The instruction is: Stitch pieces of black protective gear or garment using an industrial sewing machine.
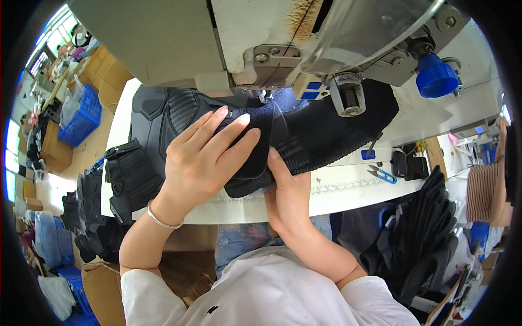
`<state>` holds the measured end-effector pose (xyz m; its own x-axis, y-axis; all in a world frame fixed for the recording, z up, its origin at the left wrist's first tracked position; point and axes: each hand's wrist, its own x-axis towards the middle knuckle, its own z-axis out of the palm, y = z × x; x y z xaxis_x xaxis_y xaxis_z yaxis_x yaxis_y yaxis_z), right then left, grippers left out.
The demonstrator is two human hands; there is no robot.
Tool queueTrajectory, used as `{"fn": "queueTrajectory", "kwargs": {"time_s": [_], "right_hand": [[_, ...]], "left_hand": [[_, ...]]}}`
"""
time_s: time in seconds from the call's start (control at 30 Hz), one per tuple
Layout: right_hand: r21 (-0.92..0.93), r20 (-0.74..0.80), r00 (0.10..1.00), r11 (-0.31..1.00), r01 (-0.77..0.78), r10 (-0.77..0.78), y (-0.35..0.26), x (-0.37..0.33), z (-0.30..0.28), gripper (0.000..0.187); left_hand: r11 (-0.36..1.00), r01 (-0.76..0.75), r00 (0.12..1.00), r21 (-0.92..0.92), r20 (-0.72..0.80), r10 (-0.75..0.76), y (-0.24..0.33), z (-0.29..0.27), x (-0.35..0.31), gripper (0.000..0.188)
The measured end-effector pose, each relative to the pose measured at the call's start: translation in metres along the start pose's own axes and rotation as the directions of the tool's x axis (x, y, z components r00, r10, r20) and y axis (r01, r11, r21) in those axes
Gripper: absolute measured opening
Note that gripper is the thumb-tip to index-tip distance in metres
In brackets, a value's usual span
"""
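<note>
A black padded piece (pixel 182 108) with moulded ribs lies on the white sewing machine table, under the machine's needle area (pixel 265 96). Joined or laid against it, a wide black fabric band (pixel 326 127) with a gathered edge stretches to the right. My left hand (pixel 204 152) rests on the black material just left of the needle, fingers stretched out and apart. Close by on the right, my right hand (pixel 285 187) grips the near edge of the black fabric, thumb on top and the other fingers underneath, mostly hidden.
The sewing machine head (pixel 272 38) hangs over the work, with a blue knob (pixel 436 76) at right. Blue thread snips (pixel 385 175) lie on the table (pixel 337 187). Black strips (pixel 416 239) are piled at lower right; more padded pieces (pixel 95 217) hang at left.
</note>
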<state>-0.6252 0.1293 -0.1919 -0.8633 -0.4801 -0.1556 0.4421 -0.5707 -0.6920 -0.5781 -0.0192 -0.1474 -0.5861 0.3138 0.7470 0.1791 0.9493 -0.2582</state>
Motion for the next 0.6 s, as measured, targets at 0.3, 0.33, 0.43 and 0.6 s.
{"fn": "queueTrajectory", "kwargs": {"time_s": [0.3, 0.33, 0.43, 0.6], "right_hand": [[0.107, 0.006, 1.0, 0.994, 0.004, -0.005, 0.008, -0.007, -0.002, 0.037], [0.11, 0.009, 1.0, 0.994, -0.001, 0.0, 0.009, -0.008, -0.003, 0.037], [0.235, 0.043, 0.999, 0.971, -0.035, 0.026, 0.017, -0.014, -0.009, 0.037], [0.339, 0.263, 0.936, 0.886, -0.317, 0.234, 0.029, -0.046, -0.044, 0.043]], "left_hand": [[1.0, -0.019, 1.0, 0.02, 0.014, 0.018, 0.004, -0.006, 0.0, 0.027], [1.0, -0.016, 1.0, 0.012, 0.017, 0.016, 0.004, -0.007, 0.0, 0.027], [0.999, 0.032, 0.997, -0.038, 0.073, -0.029, 0.012, -0.025, 0.002, 0.028], [0.862, 0.407, 0.911, -0.301, 0.198, -0.361, 0.02, -0.081, 0.001, 0.039]]}}
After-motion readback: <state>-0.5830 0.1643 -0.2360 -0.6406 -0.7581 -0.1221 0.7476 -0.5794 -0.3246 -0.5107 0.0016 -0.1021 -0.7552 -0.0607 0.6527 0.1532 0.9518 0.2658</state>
